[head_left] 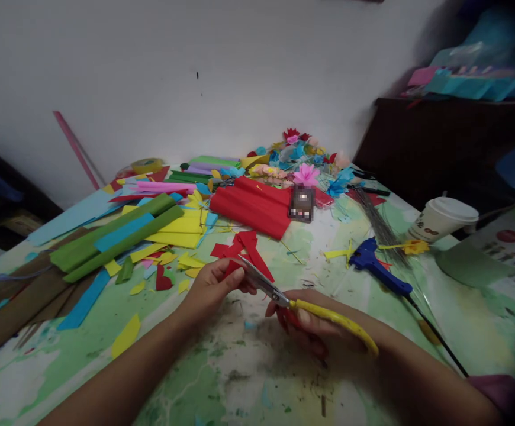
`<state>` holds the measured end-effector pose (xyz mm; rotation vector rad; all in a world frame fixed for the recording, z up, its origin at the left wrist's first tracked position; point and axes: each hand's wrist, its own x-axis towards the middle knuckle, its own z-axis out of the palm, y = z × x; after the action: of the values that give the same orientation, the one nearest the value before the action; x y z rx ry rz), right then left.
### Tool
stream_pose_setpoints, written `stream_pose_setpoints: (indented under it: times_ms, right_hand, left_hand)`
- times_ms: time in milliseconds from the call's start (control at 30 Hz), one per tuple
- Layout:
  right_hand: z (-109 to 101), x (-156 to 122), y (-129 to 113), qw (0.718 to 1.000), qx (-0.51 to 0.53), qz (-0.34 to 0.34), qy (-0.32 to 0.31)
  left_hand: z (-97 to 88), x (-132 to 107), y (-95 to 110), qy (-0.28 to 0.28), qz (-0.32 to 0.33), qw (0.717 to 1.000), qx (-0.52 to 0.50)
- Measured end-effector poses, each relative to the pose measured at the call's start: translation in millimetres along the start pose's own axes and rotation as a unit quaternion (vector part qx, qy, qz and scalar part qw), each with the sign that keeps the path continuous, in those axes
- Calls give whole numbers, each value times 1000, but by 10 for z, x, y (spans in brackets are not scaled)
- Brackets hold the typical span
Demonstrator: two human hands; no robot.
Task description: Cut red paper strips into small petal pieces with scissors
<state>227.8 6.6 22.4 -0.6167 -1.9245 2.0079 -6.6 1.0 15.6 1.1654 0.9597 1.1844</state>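
My left hand point(216, 285) pinches a small piece of red paper point(231, 267) just above the table. My right hand point(313, 328) is closed round the yellow handles of a pair of scissors point(284, 299), whose metal blades point up-left and meet the red piece at my left fingers. Cut red paper scraps point(246, 245) lie on the table just beyond both hands.
A folded red crepe sheet point(253, 207), green rolls point(115, 234), yellow and blue paper strips and paper flowers point(305, 174) crowd the far table. A blue glue gun point(375, 266) with its cord, a bundle of wires and a lidded paper cup point(444, 218) lie to the right.
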Motion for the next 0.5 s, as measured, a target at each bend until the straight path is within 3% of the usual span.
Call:
stream_pose_setpoints:
  times_ms: [267,500]
  right_hand:
    - [88,29,66,994,105,-29,-28]
    - [52,8,49,995,64,-46,-59]
  left_hand:
    - [-4,-2,-49,-23,-33,998,41]
    - [-2,-76,116,-2,-2,991,130]
